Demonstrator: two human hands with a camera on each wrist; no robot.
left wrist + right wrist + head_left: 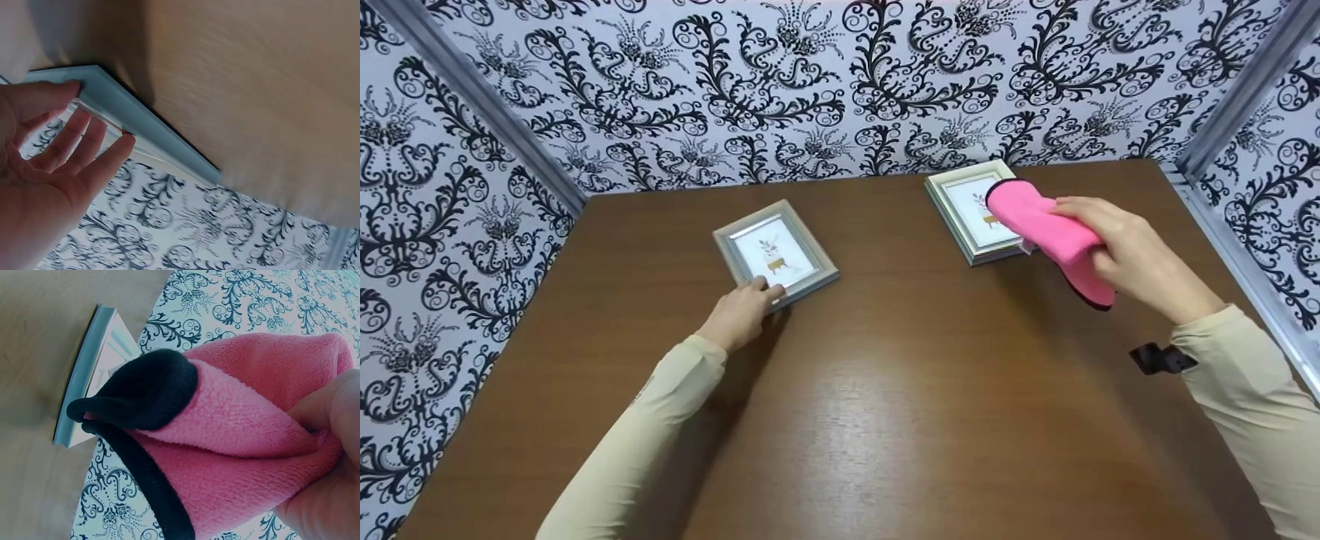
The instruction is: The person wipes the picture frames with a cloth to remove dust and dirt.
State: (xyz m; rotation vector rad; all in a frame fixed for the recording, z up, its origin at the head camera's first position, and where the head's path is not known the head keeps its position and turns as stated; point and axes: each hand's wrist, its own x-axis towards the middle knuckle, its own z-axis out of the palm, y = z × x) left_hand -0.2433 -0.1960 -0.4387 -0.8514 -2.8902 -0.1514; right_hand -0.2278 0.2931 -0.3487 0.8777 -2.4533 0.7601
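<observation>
Over a brown wooden table (847, 427), the right hand (1140, 259) grips a black-edged pink fleecy cloth (1039, 221); the loosely spread left hand (739, 313) touches a grey rectangular picture frame (772, 250).

The pink cloth (1046, 221) hides part of the right picture frame (971, 206); the left hand (737, 313) covers some near edge of the left picture frame (774, 249). The tabletop (870, 405), left sleeve (641, 424) and right sleeve (1252, 405) run off the head view. A dark thing (1161, 358) beside the right sleeve is too small to name. The right wrist view cuts off the right hand (334, 489).
</observation>
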